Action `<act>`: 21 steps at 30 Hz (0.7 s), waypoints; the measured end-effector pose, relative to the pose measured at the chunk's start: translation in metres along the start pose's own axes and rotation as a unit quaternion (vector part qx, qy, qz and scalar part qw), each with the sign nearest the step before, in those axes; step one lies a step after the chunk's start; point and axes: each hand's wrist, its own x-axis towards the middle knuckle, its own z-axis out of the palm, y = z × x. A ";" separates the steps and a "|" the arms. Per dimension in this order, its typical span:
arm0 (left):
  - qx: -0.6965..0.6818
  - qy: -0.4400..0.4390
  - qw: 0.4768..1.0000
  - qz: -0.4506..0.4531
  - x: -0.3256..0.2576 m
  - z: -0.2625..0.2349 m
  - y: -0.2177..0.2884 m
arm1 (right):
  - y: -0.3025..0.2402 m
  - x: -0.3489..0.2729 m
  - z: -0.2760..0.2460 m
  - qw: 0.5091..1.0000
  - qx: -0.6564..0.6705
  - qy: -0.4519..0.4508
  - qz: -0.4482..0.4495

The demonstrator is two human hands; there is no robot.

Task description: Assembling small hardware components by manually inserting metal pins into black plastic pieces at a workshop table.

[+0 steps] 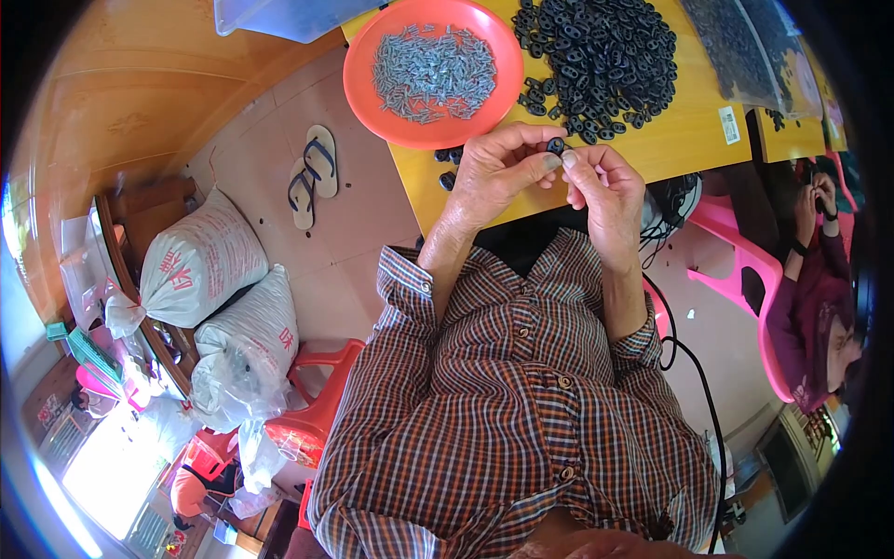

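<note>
I'm pinching a small black plastic piece [556, 145] between both hands just above the near edge of the yellow table [689, 140], my left hand [498, 177] closing its grip on it with thumb and forefinger while my right hand [603, 186] is nipping it from the other side. Just beyond my knuckles the heap of black pieces [601, 56] is spreading out (a few strays are lying by my left hand), and the orange plate [372, 102] of small grey metal pins [433, 73] is sitting to its left.
</note>
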 end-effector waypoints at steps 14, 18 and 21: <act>0.000 -0.021 1.000 0.000 -0.005 -0.005 0.006 | 0.005 0.003 -0.005 0.995 0.075 -0.061 0.014; -0.003 -0.021 1.000 -0.002 -0.006 -0.005 0.011 | 0.004 0.003 -0.005 0.996 0.067 -0.060 0.020; 0.014 -0.018 1.000 -0.019 -0.007 -0.006 0.012 | 0.006 0.003 -0.006 0.995 0.066 -0.063 0.029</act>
